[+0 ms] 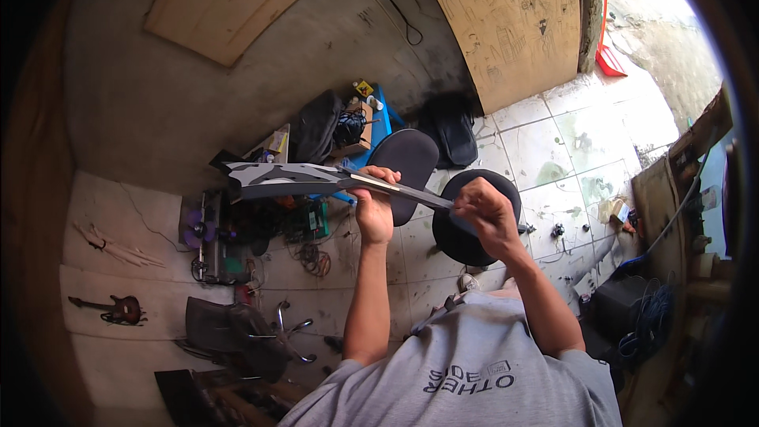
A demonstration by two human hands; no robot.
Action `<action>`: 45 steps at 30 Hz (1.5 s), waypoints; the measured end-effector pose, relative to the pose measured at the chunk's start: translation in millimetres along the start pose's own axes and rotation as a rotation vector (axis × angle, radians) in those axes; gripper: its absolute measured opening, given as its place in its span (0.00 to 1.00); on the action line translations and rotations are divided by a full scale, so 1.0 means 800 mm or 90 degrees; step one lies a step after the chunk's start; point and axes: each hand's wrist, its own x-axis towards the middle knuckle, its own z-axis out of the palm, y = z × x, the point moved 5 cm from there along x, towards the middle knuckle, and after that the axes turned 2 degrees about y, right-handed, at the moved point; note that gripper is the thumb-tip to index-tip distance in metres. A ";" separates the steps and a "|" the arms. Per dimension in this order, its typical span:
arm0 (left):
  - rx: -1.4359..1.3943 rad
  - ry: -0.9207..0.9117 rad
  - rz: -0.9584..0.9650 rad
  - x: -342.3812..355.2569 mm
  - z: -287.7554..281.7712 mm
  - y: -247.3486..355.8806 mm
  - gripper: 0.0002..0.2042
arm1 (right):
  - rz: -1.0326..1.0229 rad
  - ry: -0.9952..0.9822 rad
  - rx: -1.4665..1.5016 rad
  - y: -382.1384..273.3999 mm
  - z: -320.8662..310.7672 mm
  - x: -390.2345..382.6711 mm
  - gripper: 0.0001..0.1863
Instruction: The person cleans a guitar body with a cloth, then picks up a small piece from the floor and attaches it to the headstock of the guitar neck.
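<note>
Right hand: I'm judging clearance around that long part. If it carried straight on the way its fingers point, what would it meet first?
The right hand pinches the long grey part at its thin end, fingers toward the left hand. That hand would likely come first, though depth is unclear.

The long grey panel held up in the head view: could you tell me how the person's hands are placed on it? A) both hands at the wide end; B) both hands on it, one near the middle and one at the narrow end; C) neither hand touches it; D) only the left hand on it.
B: the left hand wraps the long grey panel near its middle, while the right hand pinches its narrow end.
</note>
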 end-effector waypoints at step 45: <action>-0.026 0.017 -0.018 0.007 -0.025 0.001 0.33 | 0.345 0.577 0.079 0.175 -0.327 -0.306 0.06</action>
